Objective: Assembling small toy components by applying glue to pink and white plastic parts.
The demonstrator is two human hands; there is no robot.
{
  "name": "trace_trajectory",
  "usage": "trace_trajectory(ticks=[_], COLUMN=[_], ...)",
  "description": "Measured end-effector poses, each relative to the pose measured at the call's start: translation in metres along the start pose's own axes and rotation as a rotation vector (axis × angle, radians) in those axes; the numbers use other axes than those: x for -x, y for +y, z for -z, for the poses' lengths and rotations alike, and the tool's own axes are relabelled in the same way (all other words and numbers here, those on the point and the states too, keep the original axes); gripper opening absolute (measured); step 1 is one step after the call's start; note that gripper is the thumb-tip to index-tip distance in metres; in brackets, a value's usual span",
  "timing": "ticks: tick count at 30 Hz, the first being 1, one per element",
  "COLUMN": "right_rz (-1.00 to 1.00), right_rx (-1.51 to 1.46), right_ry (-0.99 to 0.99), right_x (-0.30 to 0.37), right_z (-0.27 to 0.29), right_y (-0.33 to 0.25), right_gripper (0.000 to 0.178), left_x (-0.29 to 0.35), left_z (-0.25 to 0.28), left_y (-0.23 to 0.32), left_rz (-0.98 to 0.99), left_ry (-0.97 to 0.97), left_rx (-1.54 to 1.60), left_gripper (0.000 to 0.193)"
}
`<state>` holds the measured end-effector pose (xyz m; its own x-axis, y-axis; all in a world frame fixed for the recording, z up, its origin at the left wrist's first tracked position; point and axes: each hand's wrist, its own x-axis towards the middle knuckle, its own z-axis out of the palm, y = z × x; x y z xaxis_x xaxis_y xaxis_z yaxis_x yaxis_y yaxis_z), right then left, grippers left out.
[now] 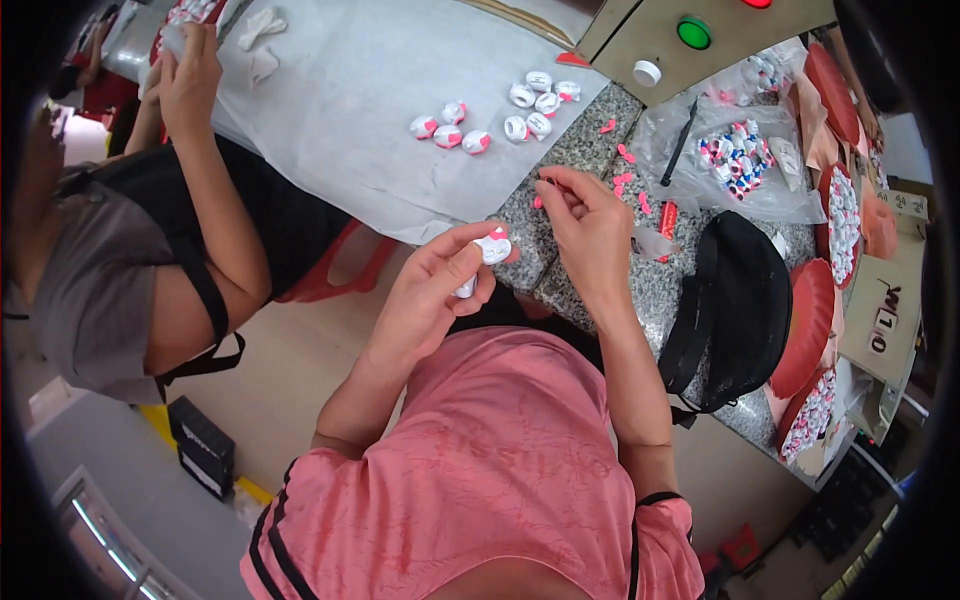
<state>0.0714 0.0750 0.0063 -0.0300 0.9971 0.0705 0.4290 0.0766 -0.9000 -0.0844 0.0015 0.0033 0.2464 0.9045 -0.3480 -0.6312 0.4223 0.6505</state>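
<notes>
My left hand [430, 300] is closed around a small white rounded piece [494, 249] with a pink part on its top, held just off the table's front edge. A second white bit shows lower between the same fingers, and I cannot make out whether it is separate. To its right, my right hand [590, 230] is pinched, with a small pink piece [538, 202] at its fingertips. Several loose pink pieces [622, 182] lie on the speckled stone tabletop beside that hand. Ahead, white rounded pieces with pink parts [448, 137] sit on a white sheet [350, 120], beside a group of hollow white ones [546, 104].
A grey machine box [690, 50] with a green button stands at the back. Rightward are a plastic bag of small coloured pieces [740, 160], a black pouch [735, 310], a red cutter [667, 225] and red trays [800, 325]. A co-worker [190, 230] sits at left.
</notes>
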Motion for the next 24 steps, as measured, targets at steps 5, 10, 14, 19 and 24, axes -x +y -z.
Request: trace_trajectory(ticks=[5,10,14,19,24], right_rz=[0.052,0.111,0.079,-0.069,-0.44], right_rx=[-0.014,0.028,-0.116,-0.268,-0.877], right_ry=[-0.021,-0.057,-0.065,-0.058,-0.192], right_x=[-0.004,-0.009,-0.015,-0.011,0.01], right_z=[-0.013,-0.012,-0.006,0.007,0.026], right_y=[0.007,0.015,0.019,0.017,0.022], right_gripper=[0.015,0.016,0.017,0.019,0.023], left_x=[0.002,0.005,0.002,0.0,-0.004], left_z=[-0.002,-0.003,-0.004,-0.005,-0.006], left_y=[-0.006,-0.007,-0.01,-0.011,-0.011], left_rz=[0.01,0.004,0.0,0.011,0.019], left_ry=[0.016,0.053,0.053,0.032,0.024], left_rx=[-0.009,-0.02,-0.013,0.062,0.035], left_gripper=[0.033,0.033,0.033,0.03,0.031])
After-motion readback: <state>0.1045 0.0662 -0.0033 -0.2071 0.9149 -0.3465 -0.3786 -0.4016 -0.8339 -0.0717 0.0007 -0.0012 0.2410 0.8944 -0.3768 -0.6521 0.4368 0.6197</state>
